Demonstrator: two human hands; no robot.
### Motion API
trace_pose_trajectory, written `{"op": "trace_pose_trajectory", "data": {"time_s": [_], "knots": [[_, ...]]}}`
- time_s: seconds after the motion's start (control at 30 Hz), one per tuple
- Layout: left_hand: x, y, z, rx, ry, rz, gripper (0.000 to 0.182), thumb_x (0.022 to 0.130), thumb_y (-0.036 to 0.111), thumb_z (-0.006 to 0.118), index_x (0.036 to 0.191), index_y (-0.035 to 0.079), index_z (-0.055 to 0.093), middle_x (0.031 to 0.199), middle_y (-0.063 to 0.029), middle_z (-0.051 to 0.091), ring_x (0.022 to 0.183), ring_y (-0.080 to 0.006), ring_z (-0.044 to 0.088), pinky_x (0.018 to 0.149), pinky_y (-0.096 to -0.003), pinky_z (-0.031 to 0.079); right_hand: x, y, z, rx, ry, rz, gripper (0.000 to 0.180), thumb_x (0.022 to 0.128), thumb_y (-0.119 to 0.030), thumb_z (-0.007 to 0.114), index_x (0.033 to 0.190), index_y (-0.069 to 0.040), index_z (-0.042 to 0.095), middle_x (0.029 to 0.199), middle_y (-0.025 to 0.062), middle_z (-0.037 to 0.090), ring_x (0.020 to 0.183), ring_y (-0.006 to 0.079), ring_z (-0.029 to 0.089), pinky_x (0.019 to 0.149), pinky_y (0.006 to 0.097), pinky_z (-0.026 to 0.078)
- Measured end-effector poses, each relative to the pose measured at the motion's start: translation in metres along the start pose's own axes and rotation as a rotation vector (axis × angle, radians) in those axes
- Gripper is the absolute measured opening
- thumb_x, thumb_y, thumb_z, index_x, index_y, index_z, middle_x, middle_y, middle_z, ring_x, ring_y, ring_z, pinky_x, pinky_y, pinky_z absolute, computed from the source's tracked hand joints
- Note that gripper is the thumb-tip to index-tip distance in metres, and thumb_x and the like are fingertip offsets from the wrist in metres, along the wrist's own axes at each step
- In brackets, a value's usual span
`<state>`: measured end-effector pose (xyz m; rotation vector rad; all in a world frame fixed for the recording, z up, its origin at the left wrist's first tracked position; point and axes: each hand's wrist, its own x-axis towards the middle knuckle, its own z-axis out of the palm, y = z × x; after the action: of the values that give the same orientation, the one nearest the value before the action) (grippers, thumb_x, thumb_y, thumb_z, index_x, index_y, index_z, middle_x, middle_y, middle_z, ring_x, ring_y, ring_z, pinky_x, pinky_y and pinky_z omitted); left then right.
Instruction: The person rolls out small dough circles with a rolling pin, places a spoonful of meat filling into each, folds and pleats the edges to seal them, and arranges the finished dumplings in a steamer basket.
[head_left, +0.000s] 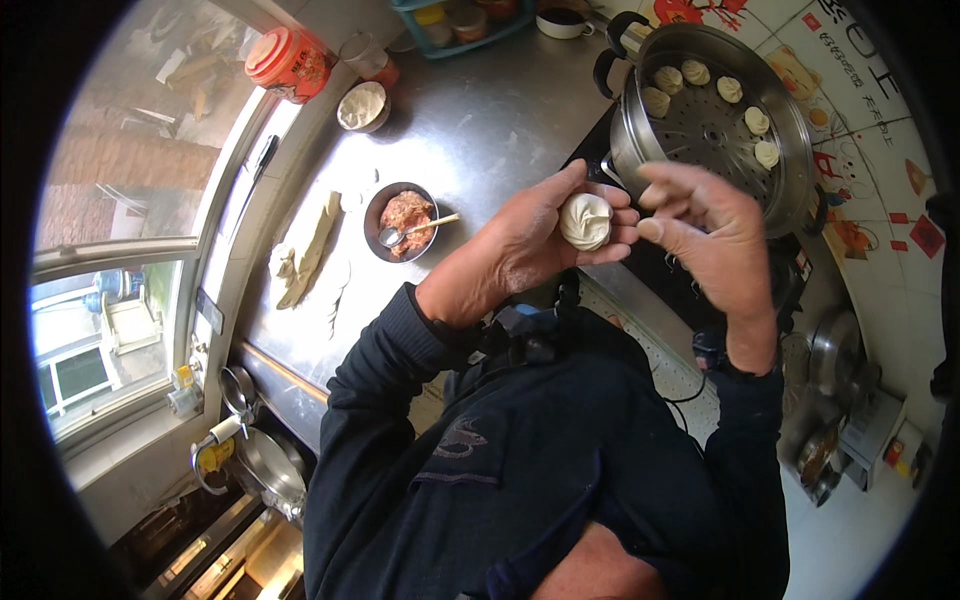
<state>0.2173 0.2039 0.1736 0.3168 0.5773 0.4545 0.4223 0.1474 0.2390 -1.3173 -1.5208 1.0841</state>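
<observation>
A pleated dough bun (586, 222) rests in my left hand (536, 217), palm up, with the gathered folds facing upward. My right hand (709, 225), slightly blurred, is just beside the left fingertips. Its thumb and curled fingers are apart, and nothing shows between them. Beyond the right hand, a metal steamer pot (624, 142) holds several pleated buns (729, 89) spaced around its perforated tray. To the left on the metal counter is a bowl of minced filling (405, 217), with a spoon (420, 229) lying in it.
A long piece of dough (309, 244) lies on the counter (480, 120) near the window. Behind it are a bowl of flour (363, 107), a red jar (289, 65) and a teal basket (450, 46). The sink (271, 457) is at lower left. The steamer stands on a black stove (652, 270).
</observation>
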Motion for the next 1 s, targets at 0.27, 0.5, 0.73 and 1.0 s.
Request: {"op": "trace_pose_trajectory", "data": {"time_s": [0.27,0.5,0.73,1.0], "knots": [[0.002,0.001,0.009,-0.061,0.024,-0.061,0.094,0.108,0.075,0.026,0.151,-0.006,0.043,0.149,-0.0262,0.054,0.137,-0.0410,0.058,0.112,-0.0625,0.051,0.013,-0.002,-0.004,-0.759,-0.405,-0.440,0.065,0.080,-0.014,0.088,0.142,-0.016,0.066,0.143,0.0135,0.062,0.123,0.0329,0.065,0.098,0.0433,0.058],[0.015,-0.004,0.002,-0.138,-0.182,-0.070,0.100,0.105,0.079,0.029,0.161,-0.005,0.034,0.152,-0.0269,0.052,0.136,-0.0388,0.059,0.112,-0.0558,0.050,0.030,0.012,-0.036,-0.491,-0.398,-0.184,0.045,0.084,-0.011,0.084,0.127,-0.011,0.072,0.116,0.0114,0.071,0.105,0.0273,0.071,0.090,0.0392,0.058],[-0.014,-0.016,-0.064,-0.016,0.111,0.117,0.083,0.106,0.070,0.045,0.151,0.001,0.052,0.139,-0.0206,0.066,0.126,-0.0335,0.066,0.107,-0.0488,0.054,0.081,0.082,-0.101,-0.720,-0.057,0.086,0.044,0.080,-0.014,0.085,0.121,-0.007,0.073,0.110,0.0146,0.072,0.101,0.0322,0.071,0.090,0.0394,0.055],[-0.062,-0.041,-0.138,0.001,0.445,0.314,0.065,0.106,0.063,0.053,0.136,0.007,0.067,0.131,-0.0140,0.072,0.122,-0.0294,0.068,0.107,-0.0486,0.052,0.094,0.136,-0.086,-0.831,-0.106,-0.011,0.044,0.082,-0.015,0.077,0.125,-0.007,0.070,0.118,0.0166,0.069,0.109,0.0430,0.067,0.091,0.0495,0.055]]}}
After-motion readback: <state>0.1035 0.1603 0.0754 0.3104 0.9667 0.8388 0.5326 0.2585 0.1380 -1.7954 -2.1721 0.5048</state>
